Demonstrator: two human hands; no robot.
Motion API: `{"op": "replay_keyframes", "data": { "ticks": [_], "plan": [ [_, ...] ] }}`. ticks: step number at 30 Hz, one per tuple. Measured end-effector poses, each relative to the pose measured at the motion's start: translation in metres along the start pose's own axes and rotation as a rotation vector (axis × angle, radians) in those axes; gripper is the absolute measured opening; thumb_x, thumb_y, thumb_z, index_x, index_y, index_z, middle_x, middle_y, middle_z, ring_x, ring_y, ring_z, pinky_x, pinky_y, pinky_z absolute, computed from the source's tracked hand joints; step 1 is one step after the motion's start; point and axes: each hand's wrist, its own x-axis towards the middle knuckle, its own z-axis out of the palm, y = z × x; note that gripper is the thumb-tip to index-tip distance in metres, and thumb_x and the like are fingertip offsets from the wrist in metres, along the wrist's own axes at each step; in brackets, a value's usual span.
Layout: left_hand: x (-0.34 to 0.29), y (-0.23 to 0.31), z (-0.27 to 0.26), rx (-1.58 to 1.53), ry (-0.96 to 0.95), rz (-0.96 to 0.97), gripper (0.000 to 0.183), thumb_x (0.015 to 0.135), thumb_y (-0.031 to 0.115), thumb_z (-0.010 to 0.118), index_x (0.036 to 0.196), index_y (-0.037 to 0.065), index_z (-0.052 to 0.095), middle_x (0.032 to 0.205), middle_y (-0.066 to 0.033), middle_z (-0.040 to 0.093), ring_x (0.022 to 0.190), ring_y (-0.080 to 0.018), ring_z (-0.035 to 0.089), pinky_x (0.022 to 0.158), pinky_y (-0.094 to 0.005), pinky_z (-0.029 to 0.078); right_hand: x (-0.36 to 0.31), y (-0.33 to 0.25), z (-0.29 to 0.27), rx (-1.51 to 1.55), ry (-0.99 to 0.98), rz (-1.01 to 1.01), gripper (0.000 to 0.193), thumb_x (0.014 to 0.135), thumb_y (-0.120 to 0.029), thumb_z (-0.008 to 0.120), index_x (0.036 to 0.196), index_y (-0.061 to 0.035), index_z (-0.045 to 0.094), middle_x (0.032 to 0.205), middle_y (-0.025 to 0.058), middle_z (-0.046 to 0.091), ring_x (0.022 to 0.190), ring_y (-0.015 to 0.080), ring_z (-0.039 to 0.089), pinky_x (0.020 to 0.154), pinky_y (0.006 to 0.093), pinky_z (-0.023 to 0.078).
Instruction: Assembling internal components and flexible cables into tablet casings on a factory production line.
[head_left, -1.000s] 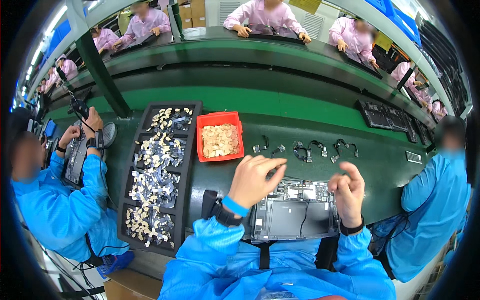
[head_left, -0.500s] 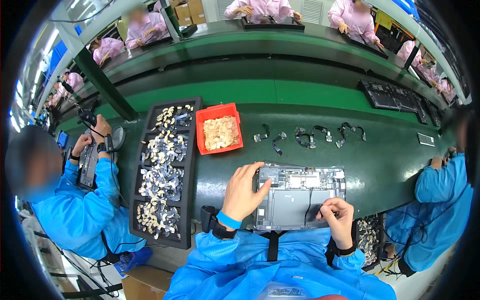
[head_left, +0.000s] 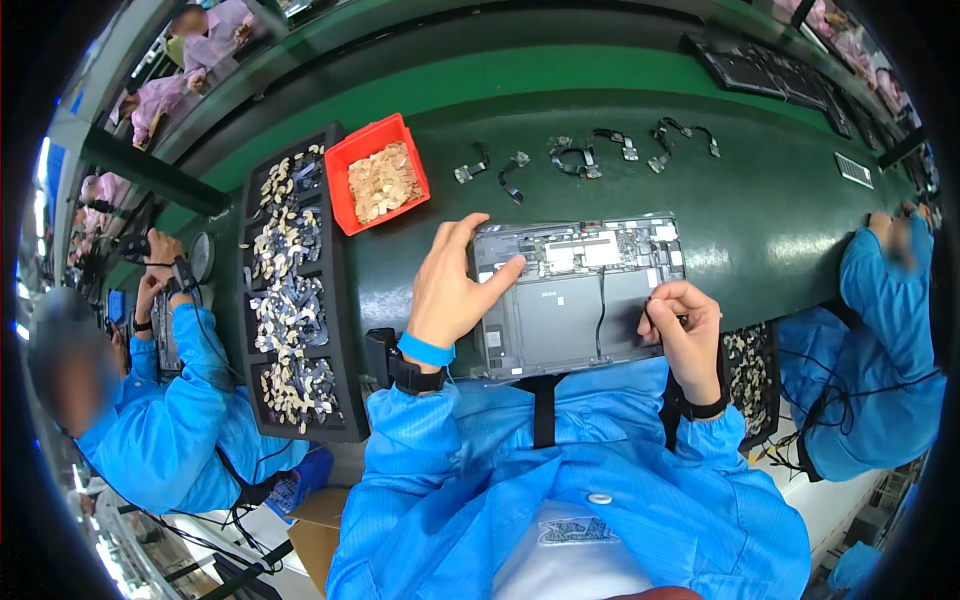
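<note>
An opened laptop base (head_left: 560, 325) lies in front of me, its circuit board and metal parts exposed along the far side. A thin black cable (head_left: 601, 315) runs down its middle. At the base's left edge is my left hand (head_left: 450, 285), fingers stretched and spread, the thumb reaching over the far left corner. Thumb and fingertips of my right hand (head_left: 690, 330) are pinched together over the near right part. Something small and dark may be between them, too hidden to name.
Beyond the base lie several short black ribbon cables with connectors (head_left: 580, 160). To the left stand a red bin (head_left: 342, 195) of tan round pieces and a long black compartment tray (head_left: 340, 330) of small parts. Blue-sleeved co-workers (head_left: 160, 420) sit at both sides.
My view has tilted down, so the bench sits higher in the picture. The left hand stays at the base's edge; the pinched right hand has shifted slightly right over it.
</note>
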Motion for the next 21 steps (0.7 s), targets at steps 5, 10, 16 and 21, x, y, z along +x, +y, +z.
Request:
{"op": "replay_keyframes", "data": {
  "ticks": [5, 10, 16, 21],
  "plan": [
    [-0.022, 0.008, -0.013, 0.056, -0.042, -0.145, 0.048, 0.080, 0.034, 0.087, 0.108, 0.002, 0.066, 0.088, -0.0065, 0.054, 0.068, -0.0175, 0.048, 0.062, -0.0334, 0.044, 0.006, -0.015, -0.007, -0.117, 0.080, 0.061, 0.014, 0.098, -0.012, 0.071, 0.101, 0.0006, 0.069, 0.076, 0.0062, 0.073, 0.054, 0.0040, 0.056, 0.048, 0.0172, 0.039],
    [-0.010, 0.029, -0.016, 0.383, -0.030, 0.173, 0.041, 0.077, 0.034, 0.087, 0.101, 0.008, 0.067, 0.107, -0.0089, 0.064, 0.099, -0.0294, 0.061, 0.083, -0.0404, 0.047, 0.036, -0.023, -0.019, -0.314, 0.153, 0.059, 0.018, 0.098, -0.015, 0.072, 0.102, 0.0024, 0.070, 0.075, 0.0067, 0.073, 0.053, 0.0040, 0.056, 0.044, 0.0182, 0.039],
    [0.036, 0.058, 0.038, 0.112, -0.204, 0.743, 0.029, 0.084, 0.020, 0.075, 0.113, 0.019, 0.073, 0.118, -0.0038, 0.065, 0.109, -0.0255, 0.061, 0.082, -0.0396, 0.047, 0.035, -0.026, -0.003, -0.290, 0.178, -0.014, 0.018, 0.099, -0.015, 0.070, 0.102, 0.0031, 0.069, 0.072, 0.0056, 0.071, 0.052, 0.0052, 0.056, 0.043, 0.0207, 0.041],
    [0.038, 0.047, 0.077, 0.161, -0.224, 0.805, 0.026, 0.084, 0.023, 0.073, 0.110, 0.022, 0.074, 0.118, 0.0001, 0.065, 0.110, -0.0201, 0.059, 0.080, -0.0374, 0.047, 0.025, -0.021, -0.014, -0.229, 0.263, 0.042, 0.016, 0.099, -0.010, 0.069, 0.101, 0.0050, 0.066, 0.071, 0.0075, 0.070, 0.049, 0.0066, 0.056, 0.041, 0.0211, 0.040]
  ]
}}
